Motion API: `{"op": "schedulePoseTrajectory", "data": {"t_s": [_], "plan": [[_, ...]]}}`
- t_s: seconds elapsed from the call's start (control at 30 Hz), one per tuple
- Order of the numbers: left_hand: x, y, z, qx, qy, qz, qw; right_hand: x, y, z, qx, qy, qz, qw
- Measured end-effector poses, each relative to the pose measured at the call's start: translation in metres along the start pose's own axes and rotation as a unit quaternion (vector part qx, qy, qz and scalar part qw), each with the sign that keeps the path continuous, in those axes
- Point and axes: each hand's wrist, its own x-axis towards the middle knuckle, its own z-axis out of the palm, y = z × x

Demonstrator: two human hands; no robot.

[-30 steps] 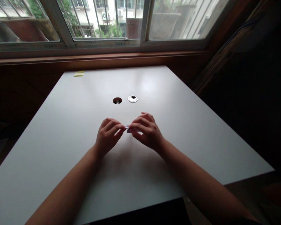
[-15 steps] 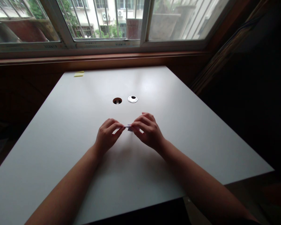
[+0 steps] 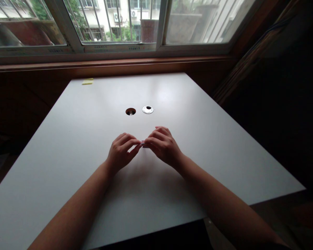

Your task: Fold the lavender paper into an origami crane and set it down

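Note:
My left hand point(image 3: 121, 151) and my right hand point(image 3: 161, 145) meet over the middle of a white table point(image 3: 67, 139). Both pinch a small folded piece of pale purplish paper point(image 3: 144, 143) between fingertips and thumbs. Only a sliver of the paper shows between the fingers; the rest is hidden by my right hand. Both hands have their fingers curled, with the wrists resting low near the tabletop.
A round cable hole point(image 3: 130, 111) and a white round cap point(image 3: 147, 109) lie beyond my hands. A yellow sticky note point(image 3: 87, 82) sits at the far left corner. A wooden sill and a barred window run along the back; the right side is dark.
The hands have drawn slightly closer together and the visible piece of paper has shrunk to a sliver. Arms stay where they were.

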Motion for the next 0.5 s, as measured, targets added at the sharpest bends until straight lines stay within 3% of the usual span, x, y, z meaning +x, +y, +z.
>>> {"op": "schedulePoseTrajectory", "data": {"t_s": [0.27, 0.5], "plan": [[-0.0006, 0.0042, 0.0026, 0.039, 0.003, -0.004, 0.999, 0.0000, -0.0034, 0.0009, -0.015, 0.000, 0.004, 1.000], [0.0011, 0.0067, 0.0035, 0.017, 0.031, -0.055, 0.998, 0.0014, -0.0090, -0.0030, -0.009, 0.043, 0.031, 0.999]]}}
